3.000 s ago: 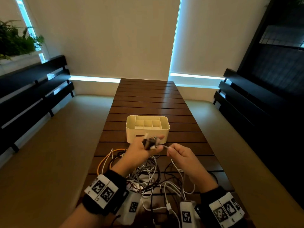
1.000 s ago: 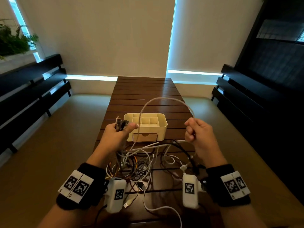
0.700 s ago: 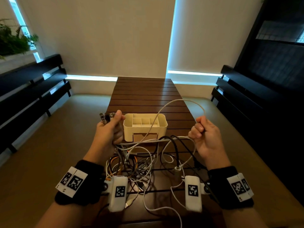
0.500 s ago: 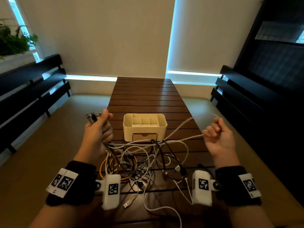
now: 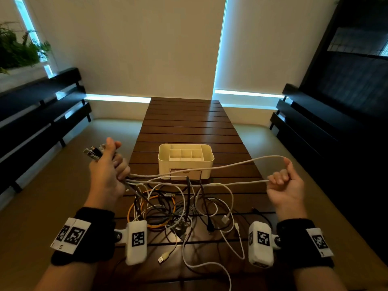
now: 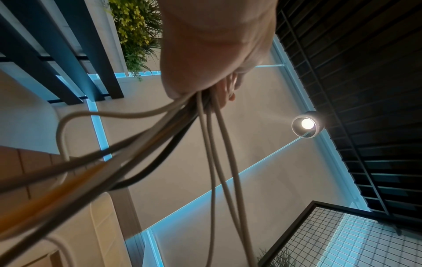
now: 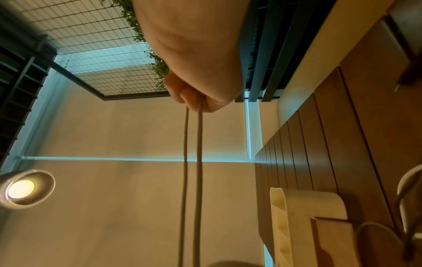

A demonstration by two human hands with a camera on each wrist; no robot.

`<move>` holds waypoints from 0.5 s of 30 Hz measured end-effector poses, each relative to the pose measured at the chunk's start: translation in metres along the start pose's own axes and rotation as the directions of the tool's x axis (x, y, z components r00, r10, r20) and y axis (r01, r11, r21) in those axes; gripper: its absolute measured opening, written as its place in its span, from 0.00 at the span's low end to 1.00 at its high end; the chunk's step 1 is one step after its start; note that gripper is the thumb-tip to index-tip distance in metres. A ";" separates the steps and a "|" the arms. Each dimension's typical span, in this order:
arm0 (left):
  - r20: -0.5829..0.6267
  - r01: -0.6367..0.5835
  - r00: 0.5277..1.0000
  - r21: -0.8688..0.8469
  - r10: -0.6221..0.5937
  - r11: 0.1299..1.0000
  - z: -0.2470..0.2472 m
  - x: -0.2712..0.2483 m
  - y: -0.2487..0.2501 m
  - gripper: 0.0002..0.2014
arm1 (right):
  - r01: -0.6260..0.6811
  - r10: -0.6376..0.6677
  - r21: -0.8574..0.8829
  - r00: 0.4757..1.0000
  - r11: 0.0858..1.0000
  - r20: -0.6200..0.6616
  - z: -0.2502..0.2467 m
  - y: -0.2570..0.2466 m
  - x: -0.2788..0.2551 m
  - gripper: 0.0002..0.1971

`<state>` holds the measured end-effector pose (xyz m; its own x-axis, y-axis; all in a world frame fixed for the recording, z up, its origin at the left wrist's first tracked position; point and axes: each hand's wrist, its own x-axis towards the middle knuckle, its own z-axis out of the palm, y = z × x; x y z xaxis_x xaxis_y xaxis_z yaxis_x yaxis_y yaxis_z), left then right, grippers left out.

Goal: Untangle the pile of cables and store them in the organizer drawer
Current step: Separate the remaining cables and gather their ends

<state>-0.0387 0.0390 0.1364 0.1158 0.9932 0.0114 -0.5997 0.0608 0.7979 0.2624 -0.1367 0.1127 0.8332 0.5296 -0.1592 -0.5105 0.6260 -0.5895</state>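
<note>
Left hand (image 5: 108,173) is clamped on a bunch of cable ends (image 5: 93,152), right hand (image 5: 286,185) curled around a white cable (image 5: 222,165) loop. Tangle (image 5: 176,206) sits on the surface (image 5: 189,122) near the organizer (image 5: 185,160).

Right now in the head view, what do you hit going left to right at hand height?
Left hand gripping a bundle of cable plugs → cream plastic compartment organizer → white cable loop pulled taut → right hand pinching it.

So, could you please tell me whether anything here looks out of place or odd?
Only the expected mess: the cable pile lies tangled on the table, one USB plug straying toward the near edge. The organizer sits upright, nothing damaged.
</note>
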 end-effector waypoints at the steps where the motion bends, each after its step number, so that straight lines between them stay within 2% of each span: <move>1: -0.006 0.001 1.000 0.002 -0.001 1.000 0.000 -0.001 -0.001 0.14 | -0.003 0.003 -0.003 1.000 1.000 0.010 -0.002 0.001 0.000 0.12; 5: -0.078 -0.022 0.997 0.000 0.022 1.000 0.001 -0.004 -0.004 0.15 | 0.020 -0.022 0.049 0.999 0.999 0.047 -0.009 0.003 -0.003 0.14; 9: -0.060 -0.038 0.997 0.088 0.043 0.995 0.001 -0.008 -0.005 0.18 | 0.070 -0.075 0.068 0.994 0.995 0.081 -0.014 -0.002 -0.006 0.20; 12: -0.055 -0.059 0.996 0.233 0.074 0.971 0.000 -0.010 -0.007 0.21 | 0.109 -0.111 0.027 0.991 0.994 0.081 -0.015 -0.006 -0.005 0.18; 15: -0.033 -0.121 0.989 0.384 0.145 0.915 -0.001 -0.010 -0.012 0.23 | 0.220 -0.215 -0.069 0.974 0.973 0.077 -0.016 -0.014 -0.003 0.14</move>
<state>-0.0339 0.0280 0.1257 0.0018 0.9943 0.1069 -0.2587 -0.1028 0.9605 0.2702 -0.1563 0.1082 0.9044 0.4255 0.0328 -0.2989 0.6865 -0.6629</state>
